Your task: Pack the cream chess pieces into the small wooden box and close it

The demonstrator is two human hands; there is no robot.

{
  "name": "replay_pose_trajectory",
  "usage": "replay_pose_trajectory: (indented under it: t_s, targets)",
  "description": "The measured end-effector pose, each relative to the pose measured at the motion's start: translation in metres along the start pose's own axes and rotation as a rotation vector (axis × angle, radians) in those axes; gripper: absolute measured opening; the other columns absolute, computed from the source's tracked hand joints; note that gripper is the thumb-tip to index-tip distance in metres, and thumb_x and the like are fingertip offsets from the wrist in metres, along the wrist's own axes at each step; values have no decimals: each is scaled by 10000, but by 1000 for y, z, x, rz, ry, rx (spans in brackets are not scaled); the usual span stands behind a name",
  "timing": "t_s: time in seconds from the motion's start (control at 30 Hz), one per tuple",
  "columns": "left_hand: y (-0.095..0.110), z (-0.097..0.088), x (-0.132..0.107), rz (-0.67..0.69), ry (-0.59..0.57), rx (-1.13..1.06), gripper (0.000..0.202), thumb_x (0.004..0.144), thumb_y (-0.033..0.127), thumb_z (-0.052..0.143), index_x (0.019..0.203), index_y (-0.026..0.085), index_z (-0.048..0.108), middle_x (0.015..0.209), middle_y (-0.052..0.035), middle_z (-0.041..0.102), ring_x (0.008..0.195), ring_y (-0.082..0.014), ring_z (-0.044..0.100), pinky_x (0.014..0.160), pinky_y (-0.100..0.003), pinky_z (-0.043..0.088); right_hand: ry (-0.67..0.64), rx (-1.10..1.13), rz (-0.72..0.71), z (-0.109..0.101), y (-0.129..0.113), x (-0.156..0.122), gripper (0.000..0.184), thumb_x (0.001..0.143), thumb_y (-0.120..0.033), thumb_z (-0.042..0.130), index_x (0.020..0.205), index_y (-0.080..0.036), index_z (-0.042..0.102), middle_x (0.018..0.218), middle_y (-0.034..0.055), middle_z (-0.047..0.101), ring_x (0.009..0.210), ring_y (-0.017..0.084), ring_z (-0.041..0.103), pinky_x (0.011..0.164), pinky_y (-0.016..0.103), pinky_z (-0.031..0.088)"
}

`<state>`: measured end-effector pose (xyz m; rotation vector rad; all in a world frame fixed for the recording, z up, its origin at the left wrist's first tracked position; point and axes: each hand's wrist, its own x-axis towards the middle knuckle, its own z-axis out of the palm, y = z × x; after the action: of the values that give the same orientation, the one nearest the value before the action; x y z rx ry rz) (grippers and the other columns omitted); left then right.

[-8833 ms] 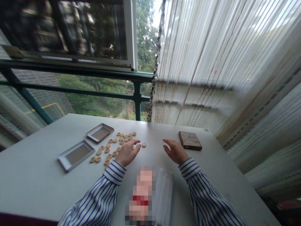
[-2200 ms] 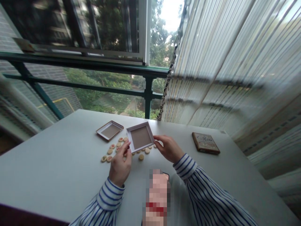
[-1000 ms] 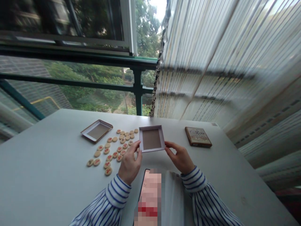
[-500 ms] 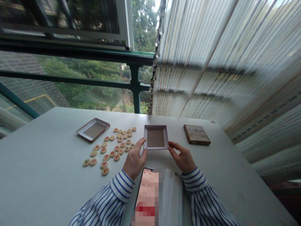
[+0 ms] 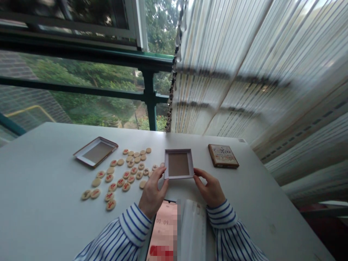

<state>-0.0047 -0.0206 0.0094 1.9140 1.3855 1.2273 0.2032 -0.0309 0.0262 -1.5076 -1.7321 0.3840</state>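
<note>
Between my two hands is a shallow square box tray with pale lilac walls and a brown inside bottom. My left hand pinches its left side near the front corner, thumb at the front. On the opposite side, my right hand grips the right edge with thumb and fingers. To the left lie many round wooden xiangqi pieces, some showing red or dark characters, others plain side up. A few of them sit right beside my left hand and are partly hidden by it.
A box lid, hollow side up, lies at the back left of the white table. A closed brown printed box is at the right. In front are a phone and a clear plastic sleeve. Window railing and curtain stand behind.
My view has shifted a little to the right, so the table things appear further left. Both hands keep hold of the box tray, which sits slightly nearer to me in view.
</note>
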Motion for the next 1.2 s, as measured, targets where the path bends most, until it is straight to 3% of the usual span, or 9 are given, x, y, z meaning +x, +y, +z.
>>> replay_pose_trajectory:
  t_s: [0.43, 0.87, 1.2]
  targets:
    - [-2, 3, -5, -68, -114, -28, 363, 823, 247, 467, 1182, 197, 455, 1161, -72, 567, 1040, -183, 554, 884, -340, 467, -50, -198, -26, -5, 5, -6, 316, 795, -236, 457, 1065, -139, 588, 957, 86, 667, 862, 190, 620, 803, 346, 485]
    - [-4, 2, -7, -76, -145, -43, 337, 826, 230, 459, 1162, 207, 469, 1129, -70, 578, 1047, -185, 544, 900, -354, 452, -71, -361, -103, -9, 3, -11, 301, 794, -239, 446, 1043, -166, 598, 920, 80, 677, 837, 192, 629, 759, 332, 484]
    - [-7, 4, -7, -56, -173, -23, 338, 821, 237, 463, 1155, 189, 472, 1110, -75, 590, 1027, -183, 557, 892, -344, 459, -148, -398, -62, -12, -1, -12, 262, 789, -195, 446, 997, -167, 602, 929, 70, 676, 850, 183, 618, 780, 331, 447]
